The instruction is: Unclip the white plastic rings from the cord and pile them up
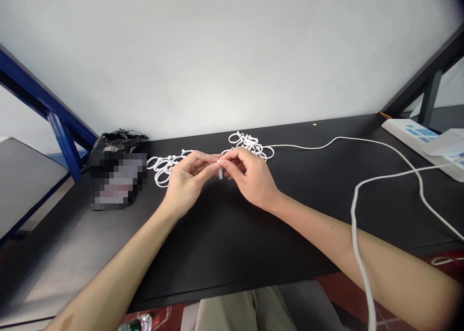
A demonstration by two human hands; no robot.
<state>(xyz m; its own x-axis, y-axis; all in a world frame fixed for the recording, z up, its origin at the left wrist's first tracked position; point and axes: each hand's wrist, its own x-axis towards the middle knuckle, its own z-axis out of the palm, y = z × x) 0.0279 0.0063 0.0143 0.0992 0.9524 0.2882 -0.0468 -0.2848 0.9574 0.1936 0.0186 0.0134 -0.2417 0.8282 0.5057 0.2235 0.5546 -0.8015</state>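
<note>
Fingertips (pixel 213 164) of the left hand (pixel 184 181) and right hand (pixel 252 176) pinched one white tie (pixel 220 173) over the table (pixel 224 244), seemingly not yet looped, while closed tie loops (pixel 250 142) lay heaped at twelve and ten o'clock.

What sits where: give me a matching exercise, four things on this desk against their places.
1 black bag
2 power strip
3 white cable
4 small white piece

a pinched between left hand and right hand
b far right of the desk
c left side of the desk
d snaking across its right half

Pairs: 1-c, 2-b, 3-d, 4-a
</note>
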